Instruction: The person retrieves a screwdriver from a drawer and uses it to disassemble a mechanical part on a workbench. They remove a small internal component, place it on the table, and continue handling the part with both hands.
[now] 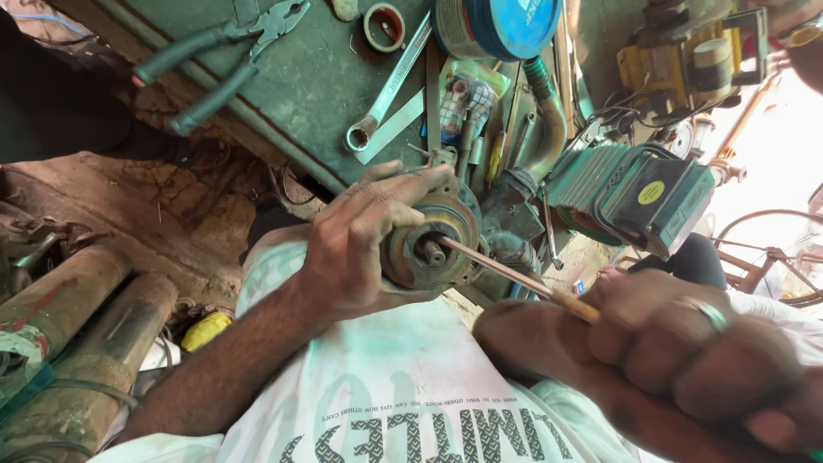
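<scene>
Left hand (360, 249) at frame centre, fingers (403, 184) wrapped over the top and side of a round rusty metal part (433, 244), gripping it firmly. The part sits mid-frame, held above a white printed shirt (386, 403) that fills the lower middle.

Right hand (686, 360) in the lower right, blurred, fingers closed in a fist around the yellowish handle (576, 307) of a screwdriver (506, 273). A ring shows on one finger. The screwdriver's shaft runs up and left; its tip rests at the hub in the centre of the round part.

Behind, a green surface (300, 94) takes the upper left. On it: large pliers (214, 60) with dark grips at the top left, a wrench (386, 90) lying diagonally near top centre, a small ring-shaped piece (383, 26) beside it. A blue-lidded tin (501, 26) at top centre. A green finned motor (630, 193) at the right, a yellow machine (686, 60) above it. Rusty pipes (77, 317) at the lower left.
</scene>
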